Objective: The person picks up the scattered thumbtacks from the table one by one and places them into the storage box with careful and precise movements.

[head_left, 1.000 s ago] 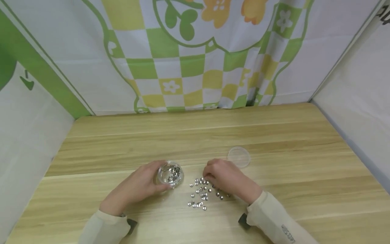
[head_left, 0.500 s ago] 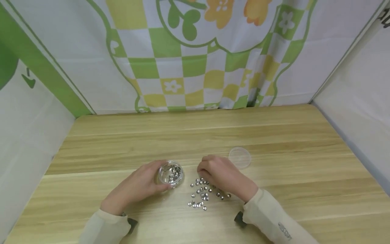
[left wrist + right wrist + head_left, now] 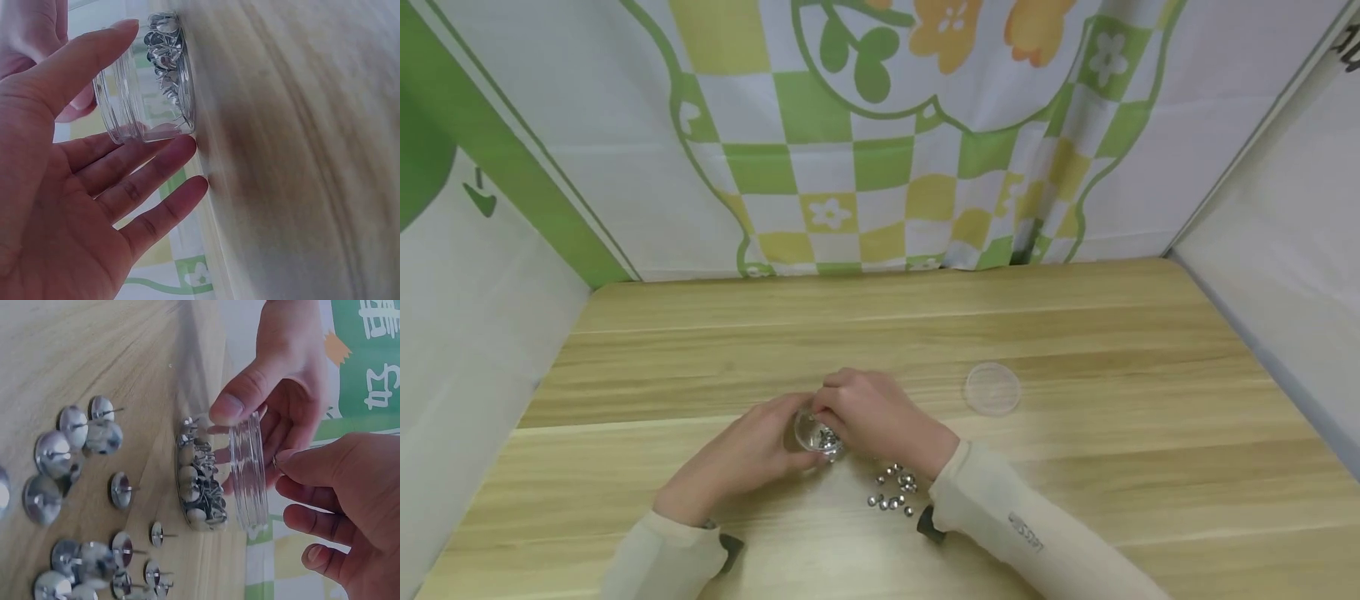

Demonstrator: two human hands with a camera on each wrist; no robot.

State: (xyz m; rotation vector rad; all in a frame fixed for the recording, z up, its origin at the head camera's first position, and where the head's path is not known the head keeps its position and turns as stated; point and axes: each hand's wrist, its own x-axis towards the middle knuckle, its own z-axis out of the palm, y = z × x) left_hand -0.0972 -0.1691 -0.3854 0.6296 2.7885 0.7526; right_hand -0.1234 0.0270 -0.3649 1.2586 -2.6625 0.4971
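While the left hand (image 3: 751, 450) grips a jar (image 3: 249, 478) of tacks (image 3: 203, 481), the right hand (image 3: 876, 419) pinches another tack (image 3: 275, 461).

Has a wood-grain table (image 3: 700, 358) beneath the left hand (image 3: 752, 450) and right hand (image 3: 880, 417), a green-and-yellow checked cloth (image 3: 883, 167) hanging beyond them, mostly white panels (image 3: 1285, 250) out to either side.

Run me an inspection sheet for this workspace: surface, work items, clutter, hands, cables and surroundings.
Surface: wood-grain table, bearing loose thumbtacks.
Work items: uncovered clear jar, partly filled with silver thumbtacks; clear round disc, probably its lid, lying apart.
Clutter: nothing seen.
Hands: left hand holds the jar; right hand pinches what looks like one thumbtack at its mouth.
Cables: nothing seen.
Surroundings: green-and-yellow checked cloth behind; white side panels.
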